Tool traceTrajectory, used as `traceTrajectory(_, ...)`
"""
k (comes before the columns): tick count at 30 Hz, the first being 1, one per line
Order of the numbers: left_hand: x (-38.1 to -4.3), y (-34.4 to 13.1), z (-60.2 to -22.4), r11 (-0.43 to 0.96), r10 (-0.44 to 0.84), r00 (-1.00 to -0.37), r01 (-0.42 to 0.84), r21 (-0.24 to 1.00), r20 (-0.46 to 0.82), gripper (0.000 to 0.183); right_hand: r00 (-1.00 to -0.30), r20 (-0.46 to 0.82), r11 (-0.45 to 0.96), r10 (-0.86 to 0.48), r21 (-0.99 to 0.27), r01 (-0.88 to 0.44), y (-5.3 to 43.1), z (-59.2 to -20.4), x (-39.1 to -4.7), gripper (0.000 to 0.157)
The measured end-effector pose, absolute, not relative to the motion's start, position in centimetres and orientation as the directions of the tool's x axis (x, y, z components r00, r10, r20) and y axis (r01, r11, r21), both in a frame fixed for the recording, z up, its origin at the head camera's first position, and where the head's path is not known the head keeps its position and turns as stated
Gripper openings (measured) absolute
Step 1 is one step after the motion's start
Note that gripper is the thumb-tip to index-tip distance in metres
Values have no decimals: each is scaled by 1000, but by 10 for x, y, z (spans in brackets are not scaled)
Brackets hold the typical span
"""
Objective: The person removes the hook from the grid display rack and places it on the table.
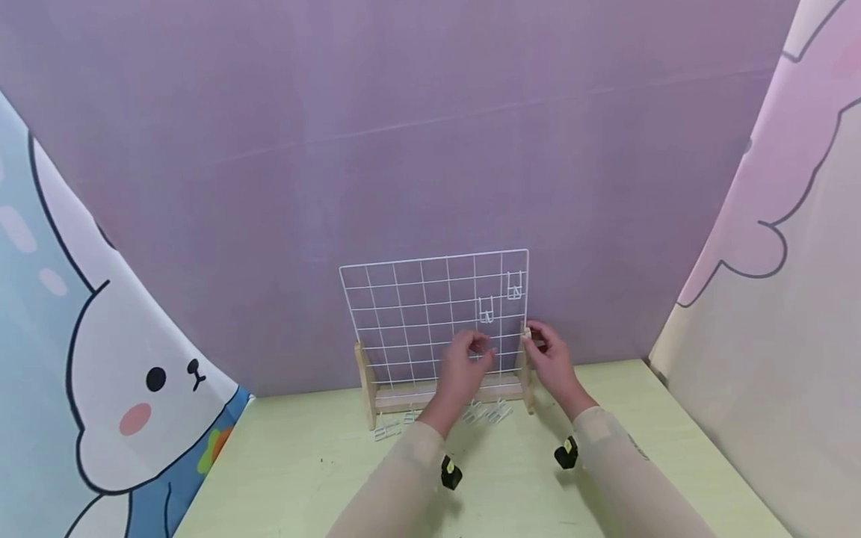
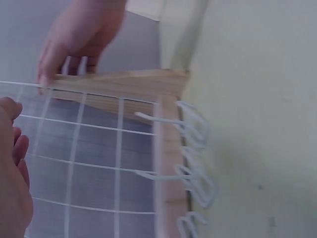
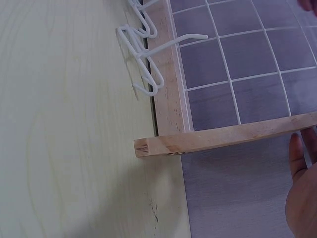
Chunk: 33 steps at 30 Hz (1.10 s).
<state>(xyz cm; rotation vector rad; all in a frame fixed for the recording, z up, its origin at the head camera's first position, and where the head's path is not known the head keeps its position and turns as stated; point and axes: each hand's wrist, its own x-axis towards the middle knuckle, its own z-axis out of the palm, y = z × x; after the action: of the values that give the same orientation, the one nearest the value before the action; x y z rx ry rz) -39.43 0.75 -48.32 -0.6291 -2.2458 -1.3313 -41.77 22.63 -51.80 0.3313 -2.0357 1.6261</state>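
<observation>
The beige left sleeve (image 1: 397,482) crosses low over the pale yellow-green table (image 1: 282,463), close to the loose white wire hooks (image 1: 498,412) just in front of the stand's foot, so a dragging cuff could easily tangle or scatter them. The left hand (image 1: 464,366) is in front of the mesh, fingers loosely curled, nothing in them that I can see; a careless knuckle could snag a wire. The right hand (image 1: 553,366) pinches the upper end of the pale wooden side post (image 1: 528,385). Shove that too hard and I reckon the stand skids or twists. The white wire grid (image 1: 424,305) stands upright between the posts; a jolt might shake off the two white hanging hooks (image 1: 486,312) at upper right.
</observation>
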Motion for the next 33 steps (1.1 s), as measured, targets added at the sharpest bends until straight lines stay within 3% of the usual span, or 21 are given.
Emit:
traceTrajectory(18,-404,8,-447,393,63,-725,650,650,686,33,-837,539,271,95,-823,-499,227,-517,-419,34)
traceTrajectory(33,-405,11,-439,416,111,-696,681,603,709,31,-843,532,257,80,-828,-498,217,-484,-386,33)
